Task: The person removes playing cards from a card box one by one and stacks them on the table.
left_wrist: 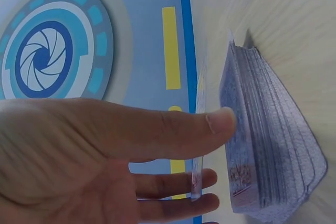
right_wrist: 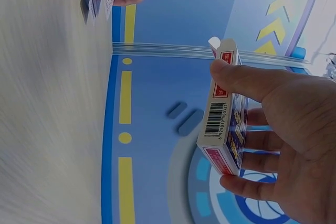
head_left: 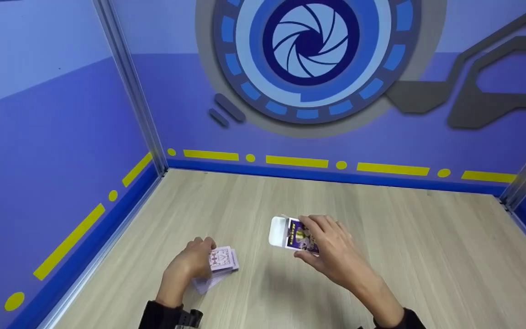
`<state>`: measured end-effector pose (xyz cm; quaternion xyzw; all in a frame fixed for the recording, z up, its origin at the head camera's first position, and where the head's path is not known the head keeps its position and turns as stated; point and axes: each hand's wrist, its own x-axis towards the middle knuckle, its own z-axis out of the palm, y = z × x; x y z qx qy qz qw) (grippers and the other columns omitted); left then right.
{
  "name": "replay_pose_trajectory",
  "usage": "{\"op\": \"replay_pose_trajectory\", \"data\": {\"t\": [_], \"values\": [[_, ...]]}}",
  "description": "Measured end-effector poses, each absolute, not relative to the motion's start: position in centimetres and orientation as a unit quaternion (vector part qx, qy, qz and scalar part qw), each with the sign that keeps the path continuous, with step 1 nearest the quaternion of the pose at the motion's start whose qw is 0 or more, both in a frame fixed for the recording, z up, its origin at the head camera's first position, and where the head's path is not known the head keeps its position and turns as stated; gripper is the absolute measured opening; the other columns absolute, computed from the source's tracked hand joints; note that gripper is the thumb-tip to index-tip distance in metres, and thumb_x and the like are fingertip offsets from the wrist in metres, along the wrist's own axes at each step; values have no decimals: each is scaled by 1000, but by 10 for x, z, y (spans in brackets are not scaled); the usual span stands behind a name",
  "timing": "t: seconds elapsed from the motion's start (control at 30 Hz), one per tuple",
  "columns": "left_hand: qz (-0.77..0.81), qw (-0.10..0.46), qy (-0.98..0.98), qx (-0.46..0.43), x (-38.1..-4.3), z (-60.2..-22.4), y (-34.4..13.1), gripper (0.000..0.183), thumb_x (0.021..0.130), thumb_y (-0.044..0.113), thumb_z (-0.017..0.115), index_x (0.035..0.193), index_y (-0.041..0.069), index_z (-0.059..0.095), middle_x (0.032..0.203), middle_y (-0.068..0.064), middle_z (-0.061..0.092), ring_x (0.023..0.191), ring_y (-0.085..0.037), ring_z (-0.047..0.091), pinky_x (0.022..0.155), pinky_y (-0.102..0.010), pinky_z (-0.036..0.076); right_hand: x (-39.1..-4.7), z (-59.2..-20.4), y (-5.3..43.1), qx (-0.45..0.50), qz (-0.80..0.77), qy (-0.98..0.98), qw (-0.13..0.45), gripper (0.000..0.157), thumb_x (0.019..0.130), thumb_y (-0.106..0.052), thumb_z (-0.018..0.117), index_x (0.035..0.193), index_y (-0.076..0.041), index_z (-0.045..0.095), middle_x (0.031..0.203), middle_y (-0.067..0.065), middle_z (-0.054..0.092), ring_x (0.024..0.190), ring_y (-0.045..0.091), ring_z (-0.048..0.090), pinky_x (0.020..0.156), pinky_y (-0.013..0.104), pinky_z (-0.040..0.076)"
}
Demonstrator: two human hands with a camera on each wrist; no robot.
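My left hand (head_left: 193,259) is over a stack of playing cards (left_wrist: 273,140) on the table, pinching a thin playing card (left_wrist: 197,182) just above it. The left thumb reaches to the top of the stack, whose cards are fanned unevenly. Red patterned backs show in the head view. To the right, my right hand (head_left: 336,249) grips a card box (head_left: 300,236) above the table. The box's white end flap (head_left: 278,231) hangs open toward the left. A barcode and red panels show on its narrow side in the right wrist view; the inside is hidden there.
The light wood table (head_left: 409,246) runs back to a blue wall (head_left: 176,100) with yellow dashes along its foot. Another blue panel (head_left: 53,160) stands at the left. A metal post (head_left: 130,87) joins the two walls at the corner.
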<state>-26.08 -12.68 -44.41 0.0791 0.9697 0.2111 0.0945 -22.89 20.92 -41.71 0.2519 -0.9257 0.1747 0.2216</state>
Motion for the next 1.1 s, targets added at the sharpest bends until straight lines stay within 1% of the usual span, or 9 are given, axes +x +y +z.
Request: {"op": "replay_pose_trajectory", "data": {"t": [0.17, 0.4, 0.5, 0.8, 1.1], "values": [[201, 94, 972, 73, -260, -446, -122, 61, 64, -17, 80, 119, 0, 62, 104, -12, 55, 95, -28, 48, 84, -48, 51, -228, -417, 209, 246, 175, -929, 215, 77, 78, -39, 92, 141, -12, 59, 130, 6, 62, 119, 28, 59, 97, 55, 49], [182, 88, 976, 76, -260, -451, -118, 56, 66, -18, 76, 118, -2, 62, 101, -14, 54, 92, -28, 48, 82, -46, 51, -228, -417, 209, 247, 179, -928, 213, 76, 78, -39, 92, 141, -11, 59, 130, 7, 62, 119, 29, 59, 98, 55, 49], [181, 86, 976, 80, -261, -454, -118, 54, 65, -19, 74, 116, -3, 62, 99, -15, 53, 91, -29, 48, 82, -47, 50, -229, -416, 208, 249, 179, -928, 213, 76, 78, -40, 91, 141, -11, 59, 130, 7, 62, 119, 28, 59, 98, 55, 48], [179, 96, 976, 75, -263, -458, -119, 59, 63, -16, 80, 118, -6, 62, 103, -17, 55, 96, -32, 52, 87, -52, 52, -229, -416, 208, 248, 181, -929, 208, 75, 78, -39, 91, 141, -11, 59, 130, 6, 62, 118, 28, 59, 97, 55, 49], [160, 93, 979, 84, -262, -458, -119, 54, 64, -14, 81, 113, -7, 60, 98, -17, 52, 91, -32, 50, 86, -51, 51, -229, -417, 208, 254, 169, -927, 217, 75, 79, -41, 91, 140, -12, 59, 129, 6, 63, 118, 28, 60, 94, 55, 51]]}}
